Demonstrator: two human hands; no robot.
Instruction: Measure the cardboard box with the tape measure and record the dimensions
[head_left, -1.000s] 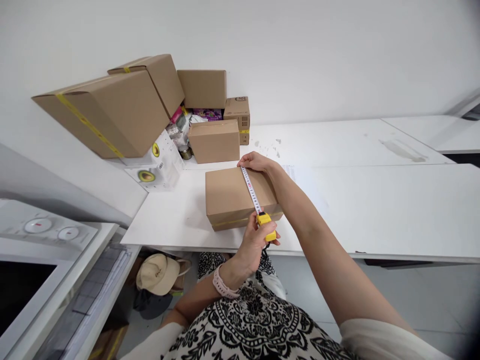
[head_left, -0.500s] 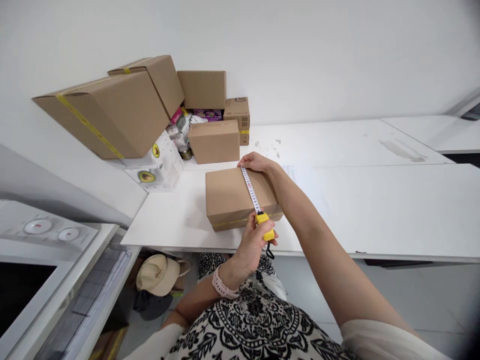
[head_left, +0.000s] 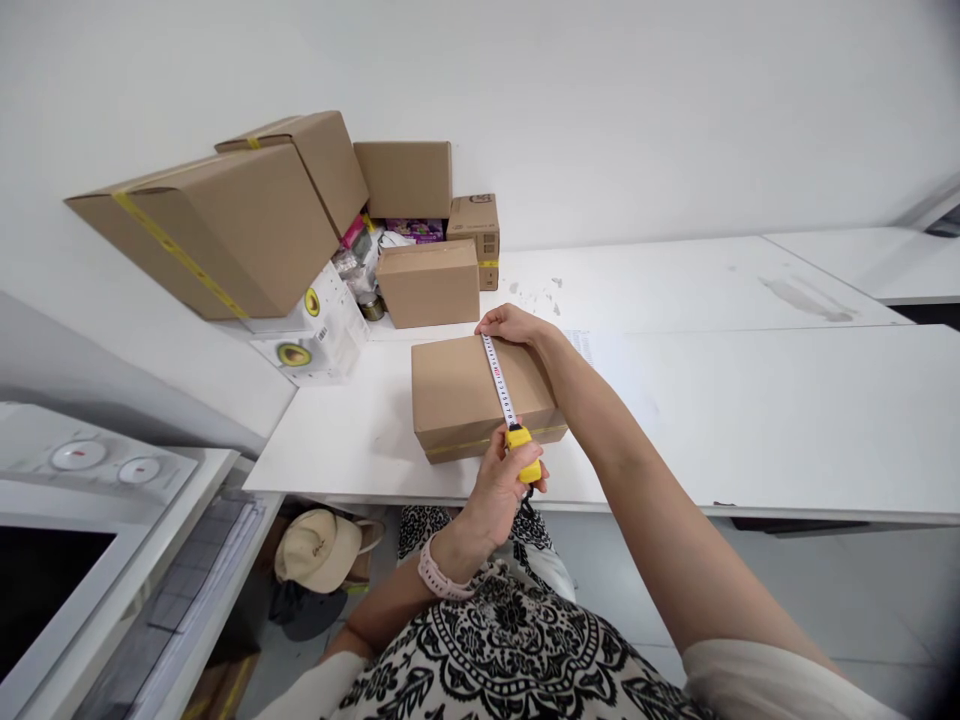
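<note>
A closed cardboard box [head_left: 457, 392] lies on the white table [head_left: 750, 420] near its front edge. A white measuring tape blade [head_left: 499, 380] runs across the box top from back to front. My right hand [head_left: 514, 323] pinches the blade's end against the box's far edge. My left hand [head_left: 501, 490] grips the yellow tape measure case [head_left: 525, 452] at the box's near edge; a pink watch sits on that wrist.
Several cardboard boxes [head_left: 225, 225] are piled at the table's far left by the wall, with a smaller box [head_left: 429, 283], a white avocado-printed carton [head_left: 311, 330] and packets. A white appliance [head_left: 82, 520] stands at lower left. A cap [head_left: 319, 548] lies under the table.
My left hand has brought the yellow case slightly up toward the box's near edge, shortening the drawn-out blade. The right hand and the box have stayed put.
</note>
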